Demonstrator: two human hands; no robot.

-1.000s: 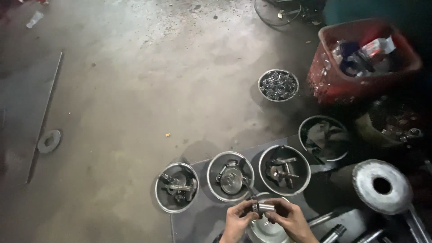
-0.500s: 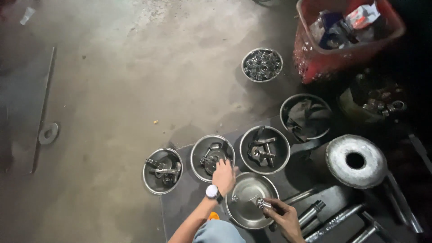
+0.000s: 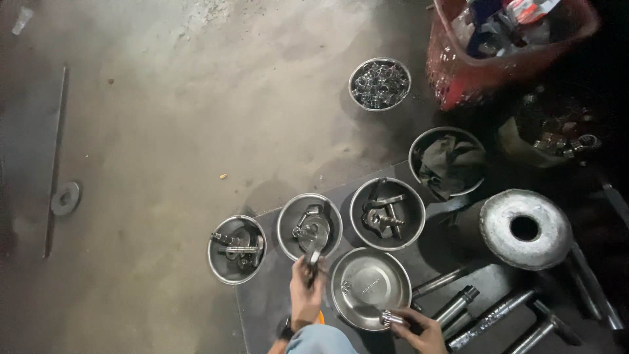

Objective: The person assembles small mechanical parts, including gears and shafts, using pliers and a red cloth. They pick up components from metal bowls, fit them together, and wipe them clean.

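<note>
A workshop floor: bare stained concrete [image 3: 164, 118], steel bowls of metal parts [image 3: 386, 213], heavy shafts [image 3: 491, 318] near right, red crate [image 3: 504, 39] far right.

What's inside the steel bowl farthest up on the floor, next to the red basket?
The steel bowl is heaped with small shiny metal parts, likely nuts or fittings; too small to tell. They cover the bottom, so whatever lies beneath is hidden.

Dim, grainy view: light falls on the concrete floor [image 3: 196, 98], corners sink into shadow, steel bowls [image 3: 370, 287] glint.
</note>
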